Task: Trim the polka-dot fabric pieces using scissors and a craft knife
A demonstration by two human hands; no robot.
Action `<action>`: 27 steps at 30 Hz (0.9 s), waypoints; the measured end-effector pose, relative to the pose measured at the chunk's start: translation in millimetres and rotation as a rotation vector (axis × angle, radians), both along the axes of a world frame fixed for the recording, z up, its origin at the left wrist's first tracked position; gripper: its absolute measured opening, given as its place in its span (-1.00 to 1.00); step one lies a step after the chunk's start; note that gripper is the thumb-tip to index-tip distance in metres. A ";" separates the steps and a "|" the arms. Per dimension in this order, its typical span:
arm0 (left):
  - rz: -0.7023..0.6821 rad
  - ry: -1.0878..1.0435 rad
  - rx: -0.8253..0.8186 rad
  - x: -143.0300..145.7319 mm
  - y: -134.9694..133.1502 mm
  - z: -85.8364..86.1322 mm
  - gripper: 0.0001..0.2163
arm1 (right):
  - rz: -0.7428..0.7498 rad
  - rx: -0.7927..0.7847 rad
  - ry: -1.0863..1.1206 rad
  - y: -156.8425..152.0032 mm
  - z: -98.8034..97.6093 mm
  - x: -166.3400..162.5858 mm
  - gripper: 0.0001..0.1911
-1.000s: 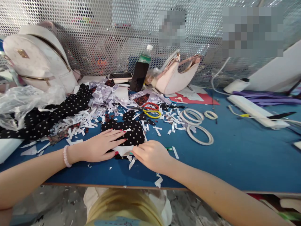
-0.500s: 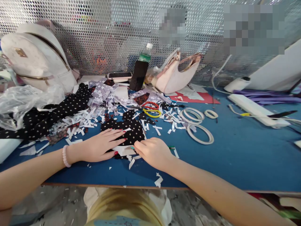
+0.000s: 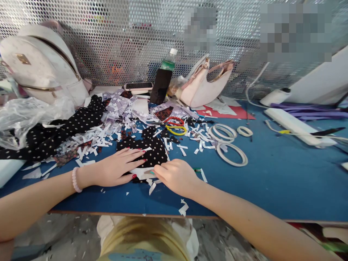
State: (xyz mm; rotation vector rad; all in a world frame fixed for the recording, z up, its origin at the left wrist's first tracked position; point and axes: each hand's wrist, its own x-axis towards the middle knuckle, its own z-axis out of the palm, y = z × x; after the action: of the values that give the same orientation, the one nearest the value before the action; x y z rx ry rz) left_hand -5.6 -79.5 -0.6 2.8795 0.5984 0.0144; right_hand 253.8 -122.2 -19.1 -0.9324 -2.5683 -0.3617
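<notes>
Fingers spread, my left hand (image 3: 115, 167) lies flat on a piece of black polka-dot fabric (image 3: 156, 151) and presses it to the table. A white strip (image 3: 140, 173) runs along the fabric's near edge. At that edge my right hand (image 3: 176, 177) is closed, with thumb and fingertips around a slim green tool (image 3: 151, 173). Only a small teal bit and a greyish tip show; the hand hides the rest, so its exact kind is unclear. A green end (image 3: 197, 170) shows just behind the hand. Scissors (image 3: 176, 129) with red and yellow handles lie beyond the fabric.
White paper scraps (image 3: 89, 143) and patterned cloth (image 3: 116, 108) cover the blue table (image 3: 272, 181). White tape rolls (image 3: 232, 155) lie to the right. Behind stand a backpack (image 3: 46, 69), a black phone (image 3: 161, 87), a bottle (image 3: 169, 62) and a pale handbag (image 3: 201, 90).
My right hand has shifted very slightly along the near edge of the fabric. My left hand and the fabric have stayed in place.
</notes>
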 end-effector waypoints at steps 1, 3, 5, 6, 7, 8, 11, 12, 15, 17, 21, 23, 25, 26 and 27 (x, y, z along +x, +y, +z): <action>0.000 0.002 0.002 0.1 0.0 0.3 -0.51 | 0.005 -0.005 -0.002 -0.1 -0.2 0.0 -0.66; 0.000 0.003 0.005 0.3 -0.1 0.4 -0.51 | 0.016 -0.016 -0.006 -0.3 -0.4 -0.1 -0.66; -0.002 0.007 0.003 0.4 -0.2 0.3 -0.51 | 0.025 -0.023 -0.006 -0.6 -0.6 -0.3 -0.66; -0.002 0.009 0.001 0.3 -0.3 0.2 -0.51 | 0.030 -0.025 -0.004 -0.8 -0.5 -0.3 -0.65; -0.002 0.009 0.000 0.3 -0.4 0.1 -0.51 | 0.035 -0.026 -0.002 -0.9 -0.4 -0.4 -0.65; -0.002 0.008 0.000 0.2 -0.4 0.1 -0.51 | 0.039 -0.024 0.002 -1.1 -0.2 -0.3 -0.64; -0.001 0.004 0.004 -0.1 -0.4 0.4 -0.50 | 0.063 -0.020 0.011 -1.3 0.7 0.2 -0.64; -0.001 0.004 0.006 -0.2 -0.4 0.6 -0.51 | 0.073 -0.020 0.012 -1.2 1.0 0.5 -0.64; -0.005 0.007 0.010 -0.1 -0.4 1.4 -0.51 | 0.091 -0.028 -0.003 -0.6 2.0 1.4 -0.63; -0.008 0.004 0.010 0.2 -0.5 1.8 -0.51 | 0.093 -0.034 -0.011 -0.7 2.5 1.7 -0.63; -0.005 0.001 0.008 0.6 -0.4 2.3 -0.51 | 0.132 -0.031 0.003 -3.7 3.0 0.5 -0.60; -0.004 0.003 0.009 0.6 -0.4 2.3 -0.51 | 0.168 -0.025 0.016 -5.5 2.9 -0.5 -0.58; -0.005 0.001 0.009 0.2 -0.3 2.0 -0.51 | 0.178 -0.029 0.023 -6.0 2.5 -1.1 -0.58; -0.004 -0.002 0.010 0.0 -0.3 1.7 -0.51 | 0.170 -0.034 0.026 -5.6 2.2 -1.1 -0.59; -0.005 -0.006 0.010 -0.2 -0.4 1.3 -0.51 | 0.150 -0.041 0.030 -4.9 2.0 -1.0 -0.60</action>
State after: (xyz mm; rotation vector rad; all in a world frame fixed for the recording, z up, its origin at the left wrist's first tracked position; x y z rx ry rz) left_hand -5.8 -79.8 0.7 2.8892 0.5918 0.0245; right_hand 252.8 -127.1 -17.1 -0.7468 -2.6073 -0.2515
